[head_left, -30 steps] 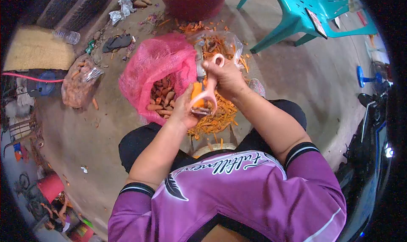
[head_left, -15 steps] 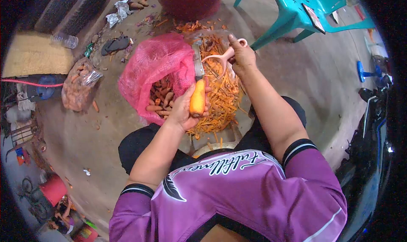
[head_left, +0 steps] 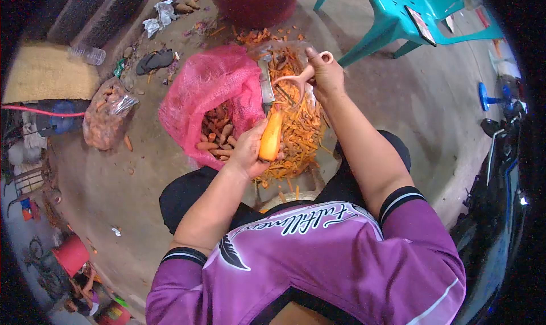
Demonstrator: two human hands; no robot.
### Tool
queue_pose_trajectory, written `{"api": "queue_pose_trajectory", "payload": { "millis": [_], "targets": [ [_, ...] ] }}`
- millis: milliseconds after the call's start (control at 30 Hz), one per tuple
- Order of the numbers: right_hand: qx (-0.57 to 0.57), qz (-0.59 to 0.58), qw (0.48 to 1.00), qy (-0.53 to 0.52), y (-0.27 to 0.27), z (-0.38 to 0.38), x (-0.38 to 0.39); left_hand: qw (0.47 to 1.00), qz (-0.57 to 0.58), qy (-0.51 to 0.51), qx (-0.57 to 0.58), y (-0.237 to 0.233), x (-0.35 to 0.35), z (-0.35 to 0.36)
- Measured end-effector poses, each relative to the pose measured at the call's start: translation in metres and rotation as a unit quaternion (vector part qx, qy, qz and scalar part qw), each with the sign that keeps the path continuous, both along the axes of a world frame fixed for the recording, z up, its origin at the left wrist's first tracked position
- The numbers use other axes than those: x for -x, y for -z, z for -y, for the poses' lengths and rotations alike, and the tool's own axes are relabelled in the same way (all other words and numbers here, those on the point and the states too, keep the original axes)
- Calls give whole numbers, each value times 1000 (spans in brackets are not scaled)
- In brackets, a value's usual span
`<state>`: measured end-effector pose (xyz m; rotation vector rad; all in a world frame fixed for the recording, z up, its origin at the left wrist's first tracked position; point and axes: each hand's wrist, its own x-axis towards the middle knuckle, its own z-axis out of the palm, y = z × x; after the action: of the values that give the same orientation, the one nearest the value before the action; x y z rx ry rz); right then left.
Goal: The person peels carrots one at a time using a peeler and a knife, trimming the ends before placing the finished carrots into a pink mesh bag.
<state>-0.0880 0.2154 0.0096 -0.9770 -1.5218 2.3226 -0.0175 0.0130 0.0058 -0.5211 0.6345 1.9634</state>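
Note:
An orange peeled carrot [head_left: 271, 136] lies in my left hand [head_left: 250, 148], whose fingers are wrapped round it. My right hand [head_left: 327, 77] grips a pale pink peeler [head_left: 302, 79] by its handle, above and to the right of the carrot and apart from it. Beneath both hands a heap of orange peelings [head_left: 298, 131] covers the floor. A metal blade [head_left: 266, 81] shows just above the carrot. To the left, a pink mesh sack [head_left: 199, 80] stands open with unpeeled carrots [head_left: 219, 128] inside.
A dark red tub [head_left: 250, 3] stands beyond the peelings, and a teal plastic chair [head_left: 387, 17] is at the upper right. On the left are a clear bag of carrots [head_left: 105, 117], a sandal [head_left: 154, 61] and a plastic bottle [head_left: 88, 54]. Another person [head_left: 88, 291] shows at the lower left.
The carrot has tilted and shifted slightly right in my left hand, with its top leaning right. My right hand and the peeler have barely moved.

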Motion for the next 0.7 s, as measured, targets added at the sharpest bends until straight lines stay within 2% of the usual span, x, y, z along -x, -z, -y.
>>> {"api": "queue_pose_trajectory", "payload": {
  "millis": [100,133,167,233,267,333,367,433,533,667,700],
  "targets": [
    [55,-38,995,-79,-7,19,-6,998,-2,-21,63,-8,2,-4],
    [63,-19,990,-123,-30,34,-16,995,-1,-32,96,-10,3,-4],
    [111,-44,973,-197,-28,42,-24,996,-9,-30,82,-8,3,-3],
    [33,-59,956,-285,-16,42,-25,998,-25,-24,55,-7,3,-4],
    [22,-46,974,-219,-8,37,-20,998,-29,15,51,-11,4,-2],
    [41,-48,994,-88,-1,19,-4,1000,3,13,-8,2,3,3],
    [-34,-24,998,-47,5,6,0,999,18,13,-37,7,3,4],
    [45,-13,999,-1,-1,2,2,1000,2,22,-17,-3,3,2],
    [120,14,987,-103,-25,23,-9,996,-51,52,42,-6,4,3],
    [6,-18,999,-41,1,1,2,971,-204,55,110,-11,3,-2],
    [36,-20,998,-53,-3,2,1,971,-199,64,120,-13,3,-2]
  ]
}}
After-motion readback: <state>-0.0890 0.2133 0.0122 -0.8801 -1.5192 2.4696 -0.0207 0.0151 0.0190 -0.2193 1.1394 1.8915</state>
